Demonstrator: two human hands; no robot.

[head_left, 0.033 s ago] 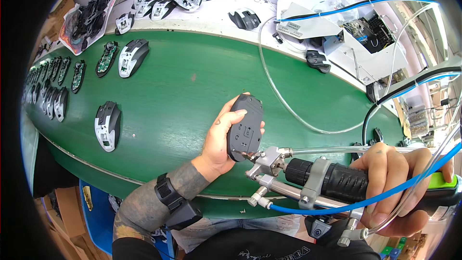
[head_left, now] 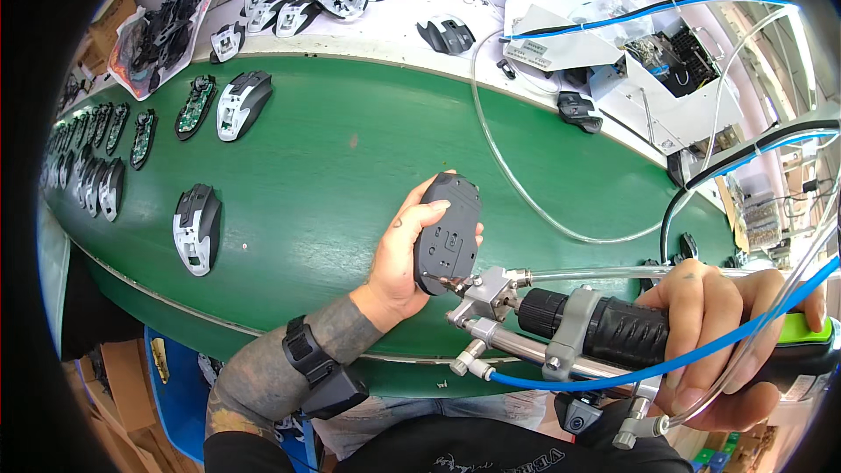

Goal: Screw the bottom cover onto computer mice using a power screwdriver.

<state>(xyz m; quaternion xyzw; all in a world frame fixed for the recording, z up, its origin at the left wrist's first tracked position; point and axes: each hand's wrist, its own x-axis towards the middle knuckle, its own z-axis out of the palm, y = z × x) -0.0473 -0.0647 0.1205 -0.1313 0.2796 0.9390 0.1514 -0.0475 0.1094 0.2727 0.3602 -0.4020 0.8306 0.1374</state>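
- Through the head view, I had the left grip (head_left: 396,256) closed around a dark mouse body (head_left: 451,223), its holed face turned up, with the thumb pressed across that face and fingertips showing at the far edge.
- The mouse body was over the near middle of the green surface (head_left: 350,158); I could not tell whether it rested there or hung just above.
- I had the right grip (head_left: 714,311) wrapped around a black-handled driver (head_left: 622,333), whose metal head (head_left: 491,293) reached the lower end of the mouse body. I could not tell whether the tip was seated in a hole.
- If the driver leaned, I judged the tip might skid and scratch the casing or catch the left palm close by.
- With the thumb alone bracing the holed face, a hard twist could have turned the mouse body in the fingers.
- The blue hose (head_left: 578,384) ran beneath the driver and across the right fingers; a tug on it might have pulled the tip off line.
- A half-white mouse shell (head_left: 194,228) stood well apart on the left, so I saw little risk of knocking it.
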